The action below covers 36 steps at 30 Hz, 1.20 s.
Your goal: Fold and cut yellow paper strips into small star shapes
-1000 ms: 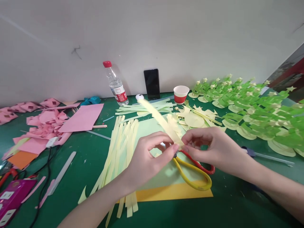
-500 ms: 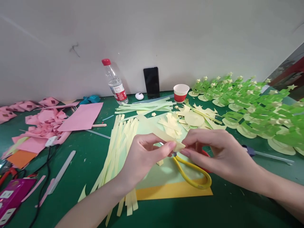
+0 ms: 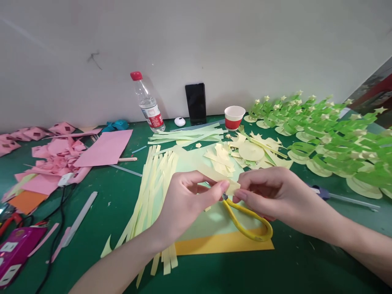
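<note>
The left hand (image 3: pixel 186 202) grasps a narrow, pale yellow paper strip (image 3: pixel 233 186) between thumb and fingers; the right hand (image 3: pixel 278 196) pinches its end by the fingertips. This strip is above a flat, light green paper sheet (image 3: pixel 202 226), near scissors with a yellow looped handle (image 3: pixel 259 237).

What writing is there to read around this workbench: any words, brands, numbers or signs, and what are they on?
Nothing reads clearly.
Bottle label: white marks on red, too small and blurred.
Power strip: a small gold mark, illegible.
Wall scrawl: dark strokes, no readable word.
Phone, paper cup, held paper strip: no writing visible.
</note>
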Tool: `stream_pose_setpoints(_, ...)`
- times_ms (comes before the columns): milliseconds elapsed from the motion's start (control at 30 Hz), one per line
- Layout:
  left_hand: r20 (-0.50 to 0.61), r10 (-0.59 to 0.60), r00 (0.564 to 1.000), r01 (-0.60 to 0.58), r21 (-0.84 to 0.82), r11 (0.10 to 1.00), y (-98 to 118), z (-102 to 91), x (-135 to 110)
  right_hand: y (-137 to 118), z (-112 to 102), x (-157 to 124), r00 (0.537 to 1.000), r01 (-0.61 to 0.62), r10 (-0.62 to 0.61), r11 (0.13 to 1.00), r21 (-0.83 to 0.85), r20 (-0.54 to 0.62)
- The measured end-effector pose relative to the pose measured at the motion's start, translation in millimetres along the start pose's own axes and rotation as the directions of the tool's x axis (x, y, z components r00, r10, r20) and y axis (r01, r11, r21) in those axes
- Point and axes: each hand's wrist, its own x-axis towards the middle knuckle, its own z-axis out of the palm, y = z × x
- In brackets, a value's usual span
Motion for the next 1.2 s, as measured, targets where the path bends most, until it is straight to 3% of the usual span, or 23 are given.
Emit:
stream_pose_setpoints(200,-0.016,0.012,1.000,-0.010,0.103,0.995,-0.9,0.7,0.3,5.6,2.2,1.3,0.998,0.056,-0.056,0.998,-0.018,-0.033)
stream_pose_setpoints(367,0.021,0.101,0.995,-0.103,0.116,0.988,3.2,4.0,-1.2,9.2,0.6,-1.5,0.994,-0.104,0.096,0.979,0.177,0.053)
stream_pose_setpoints(633,0.019,0.085,0.996,-0.086,0.119,0.989,2.5,1.5,-1.0,7.3,-1.6,-5.5,0.993,-0.069,0.048,0.980,0.188,0.112)
stream_pose_setpoints(767,-0.003,0.203,0.979,-0.199,0.189,0.962,2.1,3.9,-1.8,7.1,-0.2,-4.5,0.992,-0.044,0.022,0.984,0.173,0.122)
stream_pose_setpoints(933,-0.030,0.455,0.890,-0.432,0.260,0.864,-8.6,3.4,-1.6,7.5,-0.4,-1.7,0.964,-0.228,0.163,0.912,0.341,0.211)
stream_pose_setpoints(1067,0.089,0.615,0.784,-0.618,0.219,0.755,-17.5,-1.5,1.7,6.3,-1.5,-1.1,0.940,-0.318,0.210,0.822,0.472,0.268)
stream_pose_setpoints(1200,0.153,0.713,0.684,-0.728,0.191,0.658,-18.2,-2.3,4.6,8.5,-2.0,-2.1,0.899,-0.424,0.236,0.685,0.593,0.369)
